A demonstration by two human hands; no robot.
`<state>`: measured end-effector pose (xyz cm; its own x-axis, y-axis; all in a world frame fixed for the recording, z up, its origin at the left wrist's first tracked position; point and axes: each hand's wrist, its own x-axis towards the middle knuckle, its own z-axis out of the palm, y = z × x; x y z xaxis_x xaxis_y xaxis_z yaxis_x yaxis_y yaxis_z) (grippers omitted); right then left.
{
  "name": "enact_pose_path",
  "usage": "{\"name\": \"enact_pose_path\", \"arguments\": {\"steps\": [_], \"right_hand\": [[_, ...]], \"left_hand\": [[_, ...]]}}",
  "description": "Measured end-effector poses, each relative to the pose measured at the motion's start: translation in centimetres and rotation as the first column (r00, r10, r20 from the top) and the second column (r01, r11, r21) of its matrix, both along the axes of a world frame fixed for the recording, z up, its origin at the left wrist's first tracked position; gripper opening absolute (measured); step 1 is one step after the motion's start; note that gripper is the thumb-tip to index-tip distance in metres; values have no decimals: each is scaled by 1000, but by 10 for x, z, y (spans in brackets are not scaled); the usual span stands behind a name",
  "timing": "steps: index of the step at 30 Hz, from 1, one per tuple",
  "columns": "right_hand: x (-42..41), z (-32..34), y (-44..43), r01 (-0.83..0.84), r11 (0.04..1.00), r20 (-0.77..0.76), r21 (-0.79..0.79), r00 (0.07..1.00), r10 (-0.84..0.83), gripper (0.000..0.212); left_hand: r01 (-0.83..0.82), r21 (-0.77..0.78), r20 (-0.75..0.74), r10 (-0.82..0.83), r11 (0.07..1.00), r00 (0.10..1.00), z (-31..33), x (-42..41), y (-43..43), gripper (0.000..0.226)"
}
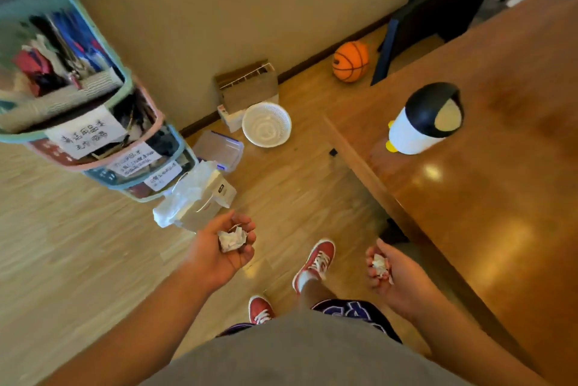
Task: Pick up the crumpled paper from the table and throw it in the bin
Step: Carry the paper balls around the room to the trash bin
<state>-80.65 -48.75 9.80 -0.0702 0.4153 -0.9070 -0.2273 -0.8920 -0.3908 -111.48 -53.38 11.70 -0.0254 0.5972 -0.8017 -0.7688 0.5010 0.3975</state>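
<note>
Both hands are already loaded: the left hand [225,245] is turned palm up with its fingers curled loosely around one ball of crumpled paper [231,239], and the right hand [386,270] is closed more tightly on a second, smaller ball of paper [380,264]. So the paper is off the wooden tabletop [500,166], and I judge that the step in hand is the carry to a bin. A white mesh wastebasket [266,124] stands on the floor near the wall, ahead of the left hand and well apart from it; it looks empty. A small white bin with a dark swing lid [427,118] also stands on the tabletop, nearer to the right hand, and I cannot tell which one is meant. For the wastebasket, it is better to step closer, between the stack of plastic baskets [78,97] and the tabletop edge, than to throw from here, because light paper flies badly. Each hand should come over the rim and only then open, one after the other. The plastic bag on a box [187,198] lies near the path.
</note>
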Motion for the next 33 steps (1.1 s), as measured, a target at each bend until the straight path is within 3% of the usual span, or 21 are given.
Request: {"name": "enact_pose_path", "arguments": {"steps": [8, 13, 21, 25, 28, 33], "right_hand": [[44, -12, 87, 113, 993, -121, 22, 987, -110, 31], [71, 4, 152, 152, 981, -150, 121, 980, -134, 33], [113, 31, 210, 381, 903, -151, 200, 922, -356, 37], [124, 54, 228, 550, 792, -89, 263, 832, -548, 35], [134, 81, 242, 607, 656, -16, 449, 740, -673, 31], [127, 116, 255, 370, 450, 167, 812, 593, -788, 33]], "left_hand": [[93, -14, -36, -93, 996, 995, 5, 39, 115, 24], [139, -9, -55, -139, 990, 989, 14, 72, 175, 26], [308, 55, -62, -304, 950, 951, 40, 129, 264, 26], [377, 92, -68, -372, 922, 926, 52, 150, 299, 24], [412, 109, -45, -409, 905, 911, 56, 160, 318, 24], [476, 99, -30, -476, 874, 879, 59, 160, 336, 25]]}}
